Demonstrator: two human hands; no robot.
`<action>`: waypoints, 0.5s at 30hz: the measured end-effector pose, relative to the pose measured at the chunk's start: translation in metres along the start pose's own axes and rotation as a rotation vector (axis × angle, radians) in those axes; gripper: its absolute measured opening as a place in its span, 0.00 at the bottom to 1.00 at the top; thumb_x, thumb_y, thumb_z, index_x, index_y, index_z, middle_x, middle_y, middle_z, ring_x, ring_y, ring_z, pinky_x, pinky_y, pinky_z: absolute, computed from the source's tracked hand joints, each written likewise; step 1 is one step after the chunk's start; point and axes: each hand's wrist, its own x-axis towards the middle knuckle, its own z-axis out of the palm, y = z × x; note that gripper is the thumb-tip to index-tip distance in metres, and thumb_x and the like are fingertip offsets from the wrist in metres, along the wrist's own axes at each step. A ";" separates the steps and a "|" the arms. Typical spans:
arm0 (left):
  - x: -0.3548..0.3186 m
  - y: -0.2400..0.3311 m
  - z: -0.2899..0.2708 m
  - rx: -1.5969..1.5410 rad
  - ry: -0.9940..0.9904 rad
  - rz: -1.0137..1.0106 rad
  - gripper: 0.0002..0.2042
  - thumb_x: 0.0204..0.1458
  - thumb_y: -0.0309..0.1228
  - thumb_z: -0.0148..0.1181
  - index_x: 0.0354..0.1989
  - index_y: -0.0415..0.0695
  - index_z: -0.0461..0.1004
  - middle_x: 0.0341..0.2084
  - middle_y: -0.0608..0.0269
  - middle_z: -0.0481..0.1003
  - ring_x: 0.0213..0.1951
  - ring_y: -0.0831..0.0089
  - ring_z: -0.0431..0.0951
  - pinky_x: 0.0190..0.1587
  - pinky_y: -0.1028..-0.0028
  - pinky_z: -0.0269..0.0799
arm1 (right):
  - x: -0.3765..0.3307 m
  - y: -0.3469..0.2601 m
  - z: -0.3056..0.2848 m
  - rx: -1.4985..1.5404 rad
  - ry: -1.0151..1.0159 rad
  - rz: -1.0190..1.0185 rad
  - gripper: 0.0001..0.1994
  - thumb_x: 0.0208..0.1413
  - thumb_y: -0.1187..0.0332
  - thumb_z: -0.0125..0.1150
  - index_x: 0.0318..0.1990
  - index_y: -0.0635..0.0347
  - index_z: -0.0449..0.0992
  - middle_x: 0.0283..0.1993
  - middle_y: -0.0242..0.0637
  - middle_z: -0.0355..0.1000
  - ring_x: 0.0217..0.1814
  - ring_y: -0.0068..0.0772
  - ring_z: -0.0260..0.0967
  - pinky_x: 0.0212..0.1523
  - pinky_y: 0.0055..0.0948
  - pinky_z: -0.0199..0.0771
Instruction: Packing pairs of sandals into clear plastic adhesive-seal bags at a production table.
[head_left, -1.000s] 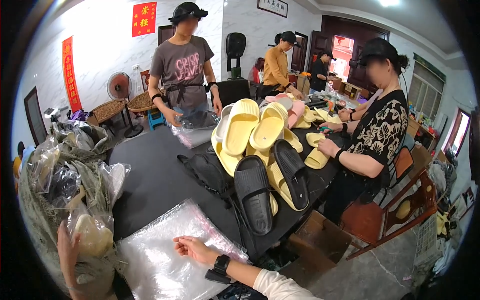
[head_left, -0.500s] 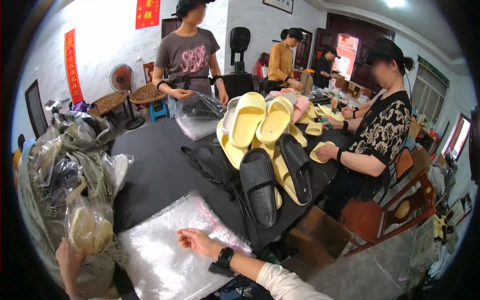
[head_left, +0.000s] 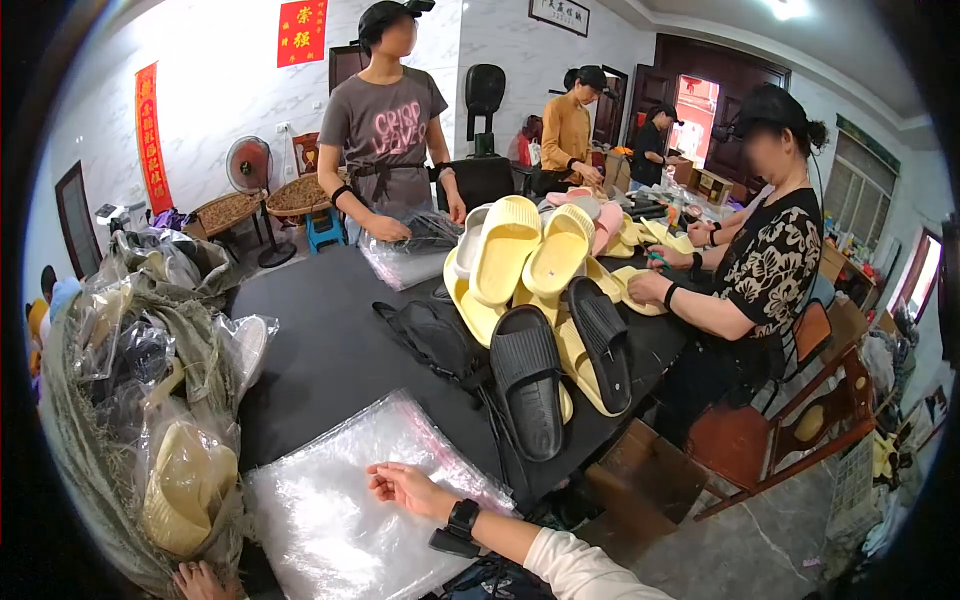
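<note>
My right hand (head_left: 408, 490) hovers over or rests on a stack of clear plastic bags (head_left: 330, 520) at the table's near edge; its fingers are loosely curled and hold nothing. At the lower left, my left hand (head_left: 204, 581) lies against the near side of a green woven sack (head_left: 75, 440), partly cut off by the picture's edge, with nothing seen in its fingers. Just above it, a pair of pale yellow slippers in a clear bag (head_left: 182, 495) sits in the sack's mouth. Other bagged footwear, such as a white shoe (head_left: 250, 345), fills the sack.
Black slippers (head_left: 527, 380) and yellow slippers (head_left: 505, 250) are piled mid-table beside a black pouch (head_left: 425, 335). A person in a patterned top (head_left: 765, 260) handles yellow slippers at the right; another in grey (head_left: 385, 130) holds plastic bags across the table. A wooden chair (head_left: 740, 450) stands right.
My left hand has left the bagged yellow slippers and moved down and right; they now sit lower in the sack. The person in grey has lowered their hands to the bags.
</note>
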 end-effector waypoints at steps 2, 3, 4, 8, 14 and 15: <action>0.002 -0.007 0.016 0.083 -0.054 0.068 0.21 0.46 0.43 0.60 0.44 0.42 0.73 0.40 0.57 0.73 0.45 0.58 0.71 0.53 0.56 0.62 | 0.001 0.000 0.001 -0.010 -0.002 -0.004 0.12 0.63 0.68 0.42 0.48 0.65 0.68 0.35 0.36 0.70 0.34 0.23 0.67 0.38 0.23 0.71; 0.000 -0.010 0.021 0.202 0.158 0.260 0.18 0.47 0.42 0.59 0.42 0.43 0.74 0.38 0.57 0.73 0.44 0.59 0.71 0.52 0.58 0.63 | 0.002 0.001 0.001 -0.002 -0.010 0.000 0.12 0.63 0.68 0.43 0.48 0.65 0.67 0.36 0.36 0.70 0.34 0.24 0.68 0.38 0.24 0.72; 0.000 -0.012 0.027 0.320 0.373 0.452 0.16 0.47 0.41 0.58 0.40 0.43 0.75 0.36 0.56 0.74 0.43 0.59 0.72 0.50 0.59 0.65 | 0.003 0.002 0.000 0.006 -0.018 0.004 0.12 0.63 0.68 0.44 0.49 0.65 0.66 0.36 0.37 0.70 0.35 0.25 0.68 0.38 0.25 0.72; 0.004 -0.003 0.043 -0.054 -0.021 0.313 0.15 0.49 0.39 0.57 0.40 0.43 0.74 0.37 0.56 0.73 0.41 0.59 0.73 0.44 0.63 0.69 | 0.002 0.002 -0.001 -0.019 -0.008 0.004 0.13 0.63 0.67 0.44 0.49 0.65 0.66 0.36 0.37 0.70 0.35 0.25 0.68 0.37 0.24 0.73; 0.007 0.012 0.082 -0.159 0.274 -0.002 0.11 0.50 0.35 0.55 0.38 0.43 0.74 0.34 0.54 0.74 0.37 0.58 0.74 0.37 0.64 0.70 | 0.000 0.002 -0.001 -0.011 0.004 -0.022 0.13 0.64 0.68 0.42 0.49 0.65 0.68 0.36 0.35 0.70 0.34 0.23 0.67 0.37 0.23 0.71; 0.007 0.012 0.086 -0.217 0.256 0.032 0.10 0.49 0.34 0.55 0.36 0.43 0.75 0.33 0.54 0.75 0.36 0.58 0.74 0.37 0.64 0.70 | 0.002 0.004 0.000 -0.018 0.004 -0.018 0.13 0.64 0.68 0.42 0.49 0.65 0.68 0.36 0.35 0.70 0.34 0.24 0.67 0.37 0.23 0.71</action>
